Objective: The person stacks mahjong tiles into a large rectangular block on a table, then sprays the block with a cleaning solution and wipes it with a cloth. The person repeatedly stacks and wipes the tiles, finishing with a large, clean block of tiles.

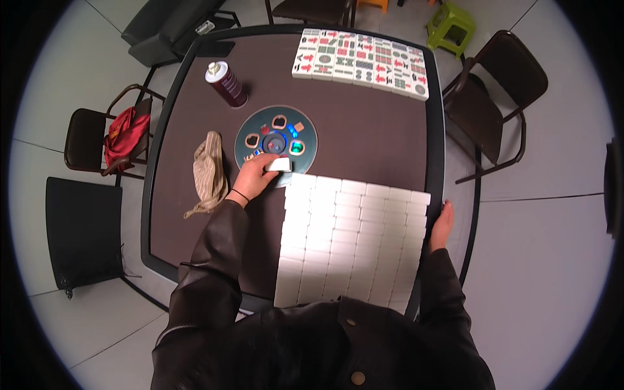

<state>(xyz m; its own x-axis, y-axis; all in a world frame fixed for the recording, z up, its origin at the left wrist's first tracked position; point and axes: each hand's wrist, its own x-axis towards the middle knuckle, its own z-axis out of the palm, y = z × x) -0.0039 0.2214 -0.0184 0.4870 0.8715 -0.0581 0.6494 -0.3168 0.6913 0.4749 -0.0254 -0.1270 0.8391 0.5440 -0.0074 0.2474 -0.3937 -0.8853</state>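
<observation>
My left hand (254, 174) grips a white mahjong tile (279, 165) over the near edge of the round control panel (307, 122) at the middle of the mahjong table (370, 131). A broad block of mahjong tiles (351, 239), plain white sides up, lies directly before me in tight rows. My right hand (442, 226) rests at the table's right rim, beside that block, and I see nothing in it. At the far right, a second block of tiles (360, 61) shows its printed faces in several columns.
A dark red spray can (228, 85) with a white top stands left of the panel. Near my left forearm lies a striped beige cloth (209, 170). Chairs (487, 97) surround the table; one (85, 139) holds a red cloth (126, 134). A green stool (451, 29) stands beyond the far right corner.
</observation>
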